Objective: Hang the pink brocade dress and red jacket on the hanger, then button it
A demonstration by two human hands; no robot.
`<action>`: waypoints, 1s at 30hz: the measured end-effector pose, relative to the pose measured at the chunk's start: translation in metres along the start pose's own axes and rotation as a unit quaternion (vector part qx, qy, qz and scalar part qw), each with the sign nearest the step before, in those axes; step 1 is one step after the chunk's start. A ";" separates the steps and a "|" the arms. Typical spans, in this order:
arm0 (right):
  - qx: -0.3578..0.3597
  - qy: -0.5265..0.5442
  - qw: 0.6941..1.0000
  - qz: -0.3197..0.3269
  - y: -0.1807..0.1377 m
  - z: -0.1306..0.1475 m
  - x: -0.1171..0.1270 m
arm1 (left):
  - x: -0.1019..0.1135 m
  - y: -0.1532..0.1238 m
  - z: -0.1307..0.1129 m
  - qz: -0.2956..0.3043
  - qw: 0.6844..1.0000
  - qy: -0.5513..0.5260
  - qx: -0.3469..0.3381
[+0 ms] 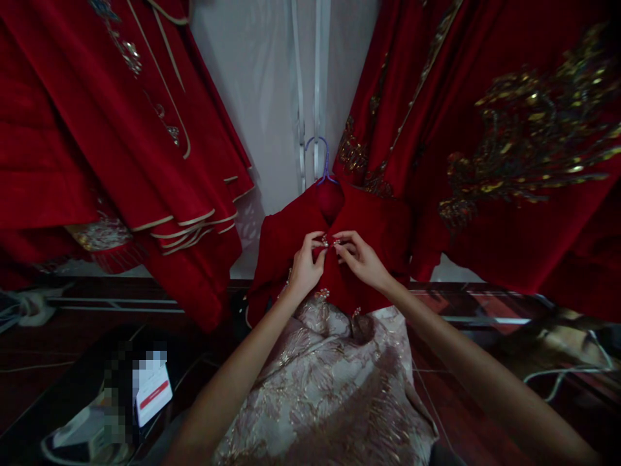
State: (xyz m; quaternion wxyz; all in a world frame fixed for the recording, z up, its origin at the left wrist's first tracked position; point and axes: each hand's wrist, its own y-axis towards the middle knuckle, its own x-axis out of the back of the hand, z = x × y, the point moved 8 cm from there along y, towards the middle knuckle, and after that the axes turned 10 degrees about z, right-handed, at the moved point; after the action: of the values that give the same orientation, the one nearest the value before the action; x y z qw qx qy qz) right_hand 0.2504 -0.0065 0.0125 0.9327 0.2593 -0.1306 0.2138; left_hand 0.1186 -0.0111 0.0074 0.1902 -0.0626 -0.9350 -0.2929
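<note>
A red jacket hangs in front of me on a purple hanger. At its front opening, just under the neckline, my left hand pinches a small beaded clasp on one edge. My right hand is closed on the matching beaded piece on the facing edge. The two fingertips are close together, with a narrow gap between them. Lower on the front sit more beaded clasps, one to the left and another to the right. A pale, gold-patterned brocade cloth spreads below the jacket, between my forearms.
Red garments with pale piping hang at the left. More red garments with gold sequin embroidery hang at the right. White metal poles stand behind the hanger. A lit phone lies low at the left; a white cable is at the right.
</note>
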 end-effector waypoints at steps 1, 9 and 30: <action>0.002 0.009 1.000 -0.006 0.000 0.001 0.000 | 0.000 -0.001 0.004 -0.013 1.000 -0.022 0.012; 0.018 -0.034 0.999 -0.019 0.002 0.006 0.002 | -0.001 0.005 0.018 -0.013 0.995 -0.090 0.036; 0.031 -0.153 0.986 -0.052 -0.001 0.032 0.013 | -0.003 0.007 -0.006 0.027 0.999 -0.013 0.041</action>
State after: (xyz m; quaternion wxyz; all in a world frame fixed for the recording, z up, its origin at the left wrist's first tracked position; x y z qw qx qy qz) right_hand 0.2581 -0.0198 0.0432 0.9029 0.3244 -0.2518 0.1271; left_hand 0.1248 -0.0088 0.0138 0.1878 -0.0840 -0.9467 -0.2477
